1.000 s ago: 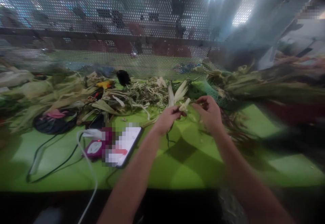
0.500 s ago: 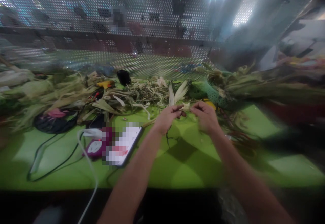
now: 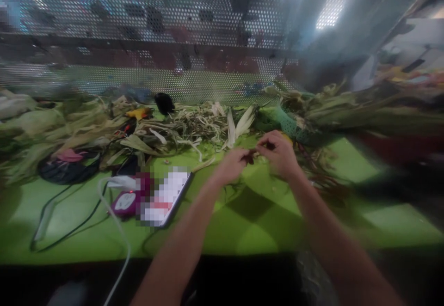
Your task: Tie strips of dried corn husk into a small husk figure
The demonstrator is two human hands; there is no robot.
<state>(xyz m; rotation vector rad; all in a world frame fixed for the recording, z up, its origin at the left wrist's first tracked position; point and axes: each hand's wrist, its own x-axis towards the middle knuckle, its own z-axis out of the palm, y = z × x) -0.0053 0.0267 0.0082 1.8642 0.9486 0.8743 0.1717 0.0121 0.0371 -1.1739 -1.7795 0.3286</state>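
Note:
Both my hands meet over the green table [image 3: 249, 223], just in front of a heap of corn husks [image 3: 194, 125]. My left hand [image 3: 231, 165] is closed in a pinch on a small dark strip of husk or silk between the hands. My right hand [image 3: 279, 153] is also closed, its fingertips pinching the same small piece from the right. What exactly they hold is too small and blurred to name. A pale open husk [image 3: 239, 125] stands just behind the hands.
A phone [image 3: 166, 197] lies left of my left arm, beside a purple device [image 3: 126, 202] with a white cable [image 3: 114, 223] and black cords. A green mesh basket [image 3: 294, 128] sits behind my right hand. More husked stalks pile at far right, with a perforated metal screen behind.
The pale husk piece seen between my hands earlier is no longer visible. My hands have drawn closer together, and the view has shifted slightly.

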